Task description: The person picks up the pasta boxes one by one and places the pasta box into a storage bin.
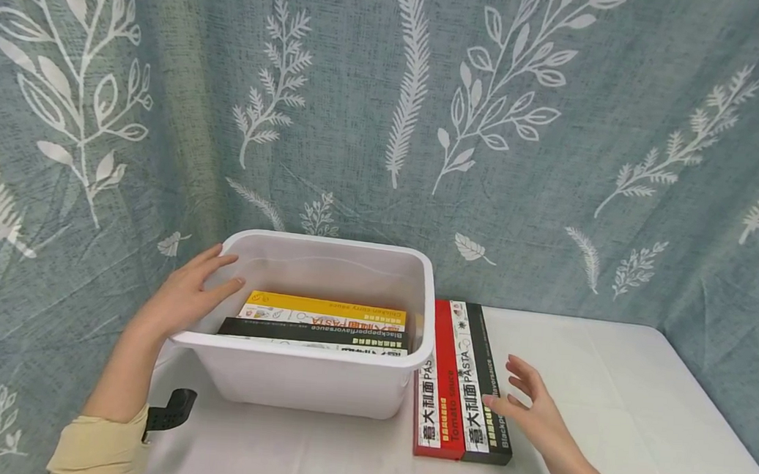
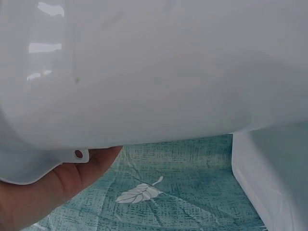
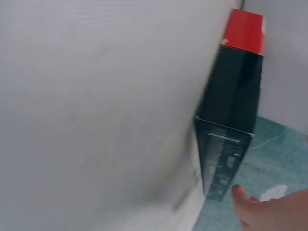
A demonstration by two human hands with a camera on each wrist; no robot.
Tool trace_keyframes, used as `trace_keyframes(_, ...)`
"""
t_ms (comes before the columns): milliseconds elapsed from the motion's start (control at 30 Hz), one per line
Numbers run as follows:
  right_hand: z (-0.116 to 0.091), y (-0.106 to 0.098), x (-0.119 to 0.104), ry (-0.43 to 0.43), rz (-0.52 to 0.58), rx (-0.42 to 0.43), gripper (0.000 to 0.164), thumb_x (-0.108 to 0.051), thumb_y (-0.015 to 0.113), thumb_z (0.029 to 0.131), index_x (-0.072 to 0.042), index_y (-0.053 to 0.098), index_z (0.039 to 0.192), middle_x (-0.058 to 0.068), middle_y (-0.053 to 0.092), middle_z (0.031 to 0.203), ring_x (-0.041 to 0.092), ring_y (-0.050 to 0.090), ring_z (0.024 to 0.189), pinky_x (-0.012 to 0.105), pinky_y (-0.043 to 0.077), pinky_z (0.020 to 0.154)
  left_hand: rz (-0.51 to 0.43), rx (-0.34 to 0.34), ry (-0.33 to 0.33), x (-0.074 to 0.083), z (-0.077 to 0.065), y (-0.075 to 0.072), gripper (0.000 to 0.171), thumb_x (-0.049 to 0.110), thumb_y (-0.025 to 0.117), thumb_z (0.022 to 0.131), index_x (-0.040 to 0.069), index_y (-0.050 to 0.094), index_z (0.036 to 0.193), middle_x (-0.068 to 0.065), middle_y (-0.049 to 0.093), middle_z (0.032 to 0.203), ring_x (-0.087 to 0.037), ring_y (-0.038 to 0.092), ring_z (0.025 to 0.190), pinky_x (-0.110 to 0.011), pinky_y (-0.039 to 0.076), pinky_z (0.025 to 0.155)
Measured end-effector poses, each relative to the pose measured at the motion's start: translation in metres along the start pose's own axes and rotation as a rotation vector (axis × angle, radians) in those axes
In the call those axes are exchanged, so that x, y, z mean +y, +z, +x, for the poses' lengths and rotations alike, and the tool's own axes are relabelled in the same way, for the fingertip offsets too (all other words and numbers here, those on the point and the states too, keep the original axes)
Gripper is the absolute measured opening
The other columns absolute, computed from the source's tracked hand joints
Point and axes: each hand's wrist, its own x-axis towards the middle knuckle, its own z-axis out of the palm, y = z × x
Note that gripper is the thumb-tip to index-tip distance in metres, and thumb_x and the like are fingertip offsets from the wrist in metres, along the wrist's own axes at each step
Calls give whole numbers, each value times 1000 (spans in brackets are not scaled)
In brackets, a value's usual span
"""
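Note:
My left hand (image 1: 180,300) rests over the left rim of a white plastic bin (image 1: 303,382), fingers relaxed and thumb pointing inward. The left wrist view shows that hand (image 2: 67,180) under the lip, by a small holed tab. Inside the bin stand a yellow chicken curry pasta box (image 1: 328,307) and a black pepper pasta box (image 1: 293,331), their lower parts hidden. Right of it, a red tomato sauce pasta box (image 1: 451,418) and another black pepper pasta box (image 1: 483,347) lie side by side. My right hand (image 1: 539,417) hovers at the black box's right edge, fingers spread, holding nothing.
A white cloth (image 1: 606,400) covers the table. Teal curtain (image 1: 361,118) with white leaf prints hangs behind and on both sides. A black wrist device (image 1: 170,410) sits by the left cuff. The bin's right end stands close against the red box.

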Motion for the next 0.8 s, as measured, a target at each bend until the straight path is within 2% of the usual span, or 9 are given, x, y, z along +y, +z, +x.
trace_keyframes(333,-3,8,14,64,-94,-71,102,-29,82,78,-6,17,152,22,22,155,46,23,141,53,28,111,-5,-13,-1,-1,1,-1,70,44,46,102,-3,30,150,-26,4,160,-58,9,139,-76,16,100)
trace_keyframes(467,-3,13,18,53,-144,-104,108,-30,83,76,0,13,152,27,22,153,51,27,137,56,32,109,-3,-16,-5,0,2,-2,70,44,46,102,-3,29,151,-26,4,159,-58,9,139,-76,17,100)
trace_keyframes(567,-3,15,21,42,-178,-132,112,-30,84,74,3,10,152,29,24,151,49,32,135,58,34,106,-3,-19,-5,0,2,-3,70,44,46,102,-3,29,151,-26,3,159,-58,9,138,-76,17,99)
trace_keyframes(700,-4,16,22,23,-226,-156,117,-30,85,71,4,7,153,29,23,151,45,32,134,62,32,105,-5,-21,-5,1,3,-3,70,44,46,102,-4,29,151,-26,3,160,-58,9,139,-76,17,100)
trace_keyframes(800,-4,16,22,-26,-273,-171,121,-28,86,69,6,5,152,31,21,152,44,30,135,63,28,105,-10,-21,-6,3,2,-3,70,44,46,102,-4,29,150,-27,4,159,-57,9,139,-76,16,100)
